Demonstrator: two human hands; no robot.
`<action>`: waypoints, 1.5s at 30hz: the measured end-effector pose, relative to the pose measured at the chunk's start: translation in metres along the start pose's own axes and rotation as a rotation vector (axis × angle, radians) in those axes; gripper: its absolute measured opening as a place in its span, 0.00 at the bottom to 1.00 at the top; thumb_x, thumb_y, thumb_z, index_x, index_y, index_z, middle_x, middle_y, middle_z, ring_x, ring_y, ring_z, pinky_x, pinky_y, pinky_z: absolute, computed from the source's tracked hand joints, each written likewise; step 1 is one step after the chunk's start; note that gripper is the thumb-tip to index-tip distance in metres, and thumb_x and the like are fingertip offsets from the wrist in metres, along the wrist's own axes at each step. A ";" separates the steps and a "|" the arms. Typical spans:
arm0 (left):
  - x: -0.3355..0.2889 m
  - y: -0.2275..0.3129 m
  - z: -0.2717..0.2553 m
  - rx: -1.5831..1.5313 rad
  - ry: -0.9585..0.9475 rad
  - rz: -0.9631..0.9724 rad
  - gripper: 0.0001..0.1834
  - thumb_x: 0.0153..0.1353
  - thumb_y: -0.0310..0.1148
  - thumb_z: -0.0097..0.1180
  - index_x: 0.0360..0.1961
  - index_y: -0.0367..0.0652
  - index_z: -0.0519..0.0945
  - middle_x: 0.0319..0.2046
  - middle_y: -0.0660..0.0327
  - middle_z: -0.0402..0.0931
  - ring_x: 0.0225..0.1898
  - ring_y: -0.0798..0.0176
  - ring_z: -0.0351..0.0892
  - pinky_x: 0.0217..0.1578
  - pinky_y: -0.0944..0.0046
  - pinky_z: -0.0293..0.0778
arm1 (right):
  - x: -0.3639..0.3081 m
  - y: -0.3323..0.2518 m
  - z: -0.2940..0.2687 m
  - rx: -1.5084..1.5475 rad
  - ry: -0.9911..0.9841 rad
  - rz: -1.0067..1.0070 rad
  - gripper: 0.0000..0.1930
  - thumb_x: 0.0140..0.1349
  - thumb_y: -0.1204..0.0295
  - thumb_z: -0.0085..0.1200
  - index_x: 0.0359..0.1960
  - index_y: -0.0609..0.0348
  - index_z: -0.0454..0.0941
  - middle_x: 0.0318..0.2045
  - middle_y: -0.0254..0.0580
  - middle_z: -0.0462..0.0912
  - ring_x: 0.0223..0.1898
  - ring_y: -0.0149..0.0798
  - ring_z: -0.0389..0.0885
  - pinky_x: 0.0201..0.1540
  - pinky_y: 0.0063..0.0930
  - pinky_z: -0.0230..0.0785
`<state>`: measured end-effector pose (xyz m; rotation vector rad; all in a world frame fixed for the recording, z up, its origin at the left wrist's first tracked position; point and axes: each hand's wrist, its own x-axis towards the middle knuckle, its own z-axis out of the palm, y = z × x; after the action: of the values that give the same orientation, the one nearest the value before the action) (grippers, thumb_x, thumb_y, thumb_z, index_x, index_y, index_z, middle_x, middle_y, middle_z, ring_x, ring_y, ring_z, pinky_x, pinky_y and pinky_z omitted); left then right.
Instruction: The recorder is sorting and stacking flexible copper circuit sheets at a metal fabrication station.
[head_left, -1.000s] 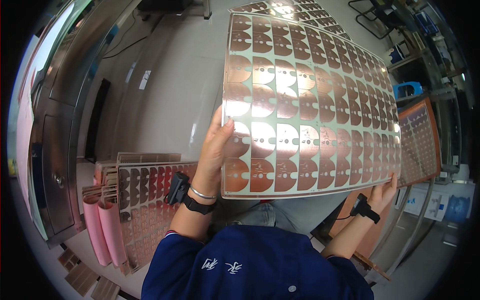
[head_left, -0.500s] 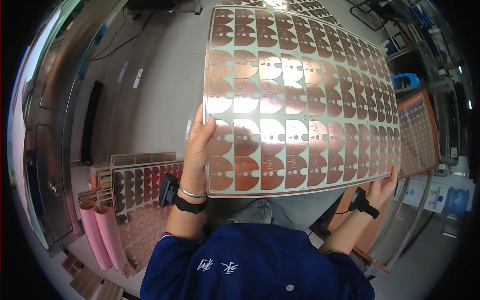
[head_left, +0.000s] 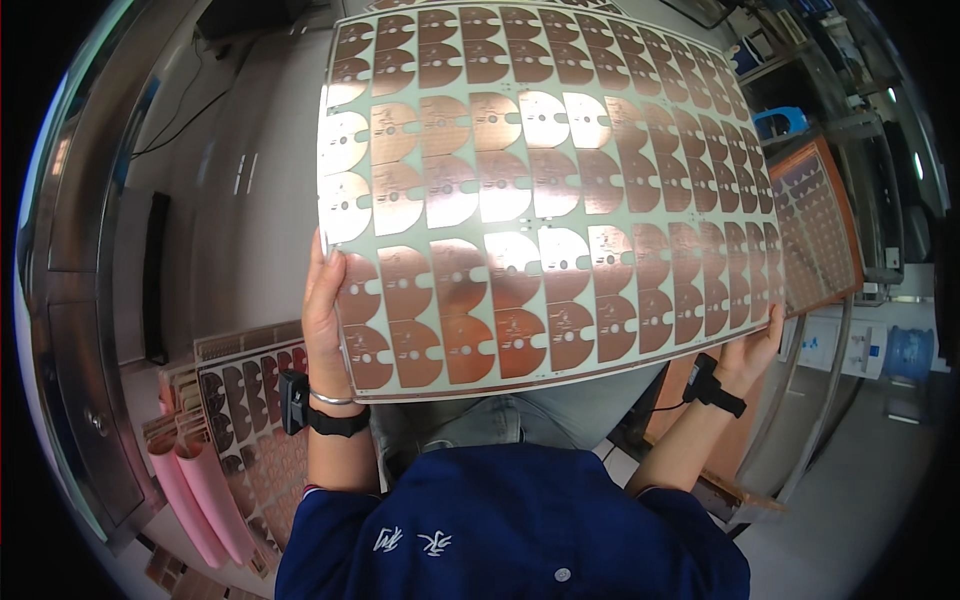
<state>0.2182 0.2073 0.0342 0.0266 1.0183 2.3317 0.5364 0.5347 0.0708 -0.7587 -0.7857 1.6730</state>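
Observation:
A large printed circuit board panel (head_left: 545, 215), pale green with rows of shiny copper D-shaped pieces, is held up in front of me, tilted with its near edge above my lap. My left hand (head_left: 325, 297) grips its left edge near the lower corner, thumb on the face and the other fingers mostly hidden behind. At the lower right corner my right hand (head_left: 752, 346) is closed on the edge, its fingers partly covered by the panel. Bright reflections lie across the copper in the middle and left rows.
At the lower left, similar panels (head_left: 222, 405) stand stacked beside two pink rolls (head_left: 205, 500). A metal cabinet (head_left: 85, 340) lines the left side. On the right are an orange-framed panel (head_left: 838, 225) leaning, metal rails and a blue water bottle (head_left: 908, 352).
Both hands have shifted the panel to the left, the left hand more than the right. Its near edge now slants more, rising toward the right, and the reflections have moved across it.

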 end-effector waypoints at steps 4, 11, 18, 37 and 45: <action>0.002 0.000 -0.004 0.004 0.000 -0.001 0.22 0.67 0.33 0.37 0.61 0.42 0.59 0.53 0.57 0.69 0.49 0.65 0.73 0.49 0.64 0.71 | 0.002 -0.003 -0.003 -0.038 0.029 -0.041 0.16 0.67 0.65 0.42 0.49 0.64 0.70 0.48 0.45 0.75 0.50 0.40 0.74 0.52 0.36 0.68; 0.000 0.001 -0.013 -0.010 0.007 0.004 0.21 0.68 0.34 0.35 0.61 0.42 0.60 0.52 0.56 0.70 0.48 0.64 0.75 0.48 0.62 0.73 | -0.002 -0.009 0.002 -0.070 -0.082 -0.076 0.17 0.67 0.63 0.42 0.49 0.63 0.71 0.48 0.45 0.76 0.49 0.40 0.75 0.52 0.35 0.68; 0.004 -0.009 -0.043 0.109 0.125 0.068 0.18 0.68 0.39 0.38 0.48 0.37 0.72 0.38 0.57 0.78 0.36 0.64 0.80 0.37 0.66 0.78 | -0.010 -0.013 0.023 -0.191 -0.116 -0.155 0.23 0.68 0.60 0.37 0.55 0.67 0.65 0.52 0.46 0.72 0.53 0.40 0.71 0.55 0.35 0.63; -0.002 0.032 -0.064 -0.002 -0.183 0.064 0.30 0.58 0.24 0.51 0.62 0.40 0.58 0.56 0.53 0.66 0.56 0.56 0.68 0.56 0.57 0.64 | 0.047 -0.059 0.022 -0.587 -0.360 0.030 0.15 0.67 0.62 0.44 0.44 0.64 0.72 0.35 0.38 0.78 0.35 0.28 0.75 0.39 0.19 0.66; 0.003 0.074 -0.056 0.413 -0.098 0.131 0.09 0.63 0.31 0.51 0.44 0.42 0.72 0.31 0.73 0.74 0.33 0.82 0.70 0.36 0.79 0.70 | 0.024 -0.044 0.099 -0.676 -0.325 -0.268 0.19 0.65 0.67 0.48 0.56 0.59 0.63 0.21 0.27 0.69 0.21 0.18 0.63 0.21 0.09 0.55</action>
<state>0.1644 0.1320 0.0436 0.3744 1.4660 2.1676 0.4756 0.5543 0.1611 -0.7918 -1.6537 1.2955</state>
